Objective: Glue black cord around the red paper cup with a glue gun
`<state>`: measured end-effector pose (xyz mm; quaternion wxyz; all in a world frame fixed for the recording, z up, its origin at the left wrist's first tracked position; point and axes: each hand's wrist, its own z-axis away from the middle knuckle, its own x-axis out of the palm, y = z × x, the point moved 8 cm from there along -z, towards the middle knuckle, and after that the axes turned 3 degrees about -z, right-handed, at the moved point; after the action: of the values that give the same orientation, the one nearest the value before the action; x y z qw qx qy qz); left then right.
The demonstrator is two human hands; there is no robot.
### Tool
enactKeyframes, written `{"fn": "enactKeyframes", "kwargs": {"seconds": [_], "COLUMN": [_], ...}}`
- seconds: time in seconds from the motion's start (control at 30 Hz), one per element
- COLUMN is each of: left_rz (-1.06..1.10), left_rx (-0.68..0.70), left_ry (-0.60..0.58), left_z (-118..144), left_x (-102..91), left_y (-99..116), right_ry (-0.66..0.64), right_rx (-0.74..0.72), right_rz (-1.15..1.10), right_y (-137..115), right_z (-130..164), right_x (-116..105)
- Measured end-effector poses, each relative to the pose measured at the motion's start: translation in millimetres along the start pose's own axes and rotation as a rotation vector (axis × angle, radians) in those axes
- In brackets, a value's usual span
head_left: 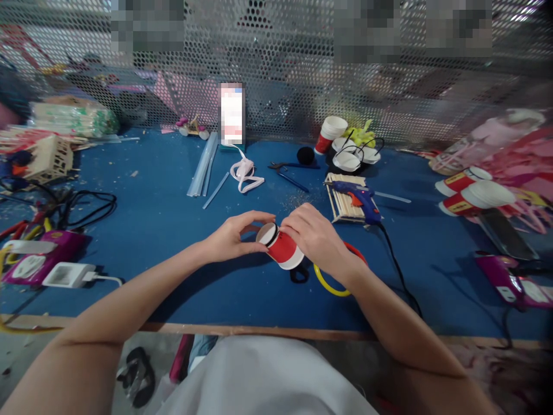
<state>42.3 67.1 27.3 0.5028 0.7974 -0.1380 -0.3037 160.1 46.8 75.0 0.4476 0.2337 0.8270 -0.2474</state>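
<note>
A: What is hidden or unclear?

B: Red-and-yellow ring-handled scissors, largely covered by the right hand and wrist; a small black object under the cup, not identifiable.

A: Hand poses?

B: Red paper cup with white rim, held tilted above the blue table mat, centre front. Right hand is clasped over its side; left hand is pinched at its white end.

Both hands hold a red paper cup sideways over the blue table; left hand; right hand.
</note>
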Motion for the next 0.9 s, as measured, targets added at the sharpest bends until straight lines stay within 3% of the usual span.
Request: {"fn": "enactKeyframes", "kwargs": {"seconds": [0.33,0.53,0.7,0.9], "left_rz": [0.038,0.029,-0.094,-0.297], "left_rx": [-0.033,-0.043,-0.053,-0.198], "left_ry": [-0.028,-0.045,0.007,0.084], "left_z": [1,0,0,-1], "left_x": [1.9,5.8,10.4,11.1], "left_y": [-5,-3,-6,-10], "right_ry": [0.214,0.231,0.236,0.238], "right_rx": [0.074,0.145,0.150,0.152], "right_rz": [-0.050,-0.040,-0.023,0.015], "right_y": [5,11,9,1], "right_z": [10,15,14,14], "right_x": [6,10,9,8]}}
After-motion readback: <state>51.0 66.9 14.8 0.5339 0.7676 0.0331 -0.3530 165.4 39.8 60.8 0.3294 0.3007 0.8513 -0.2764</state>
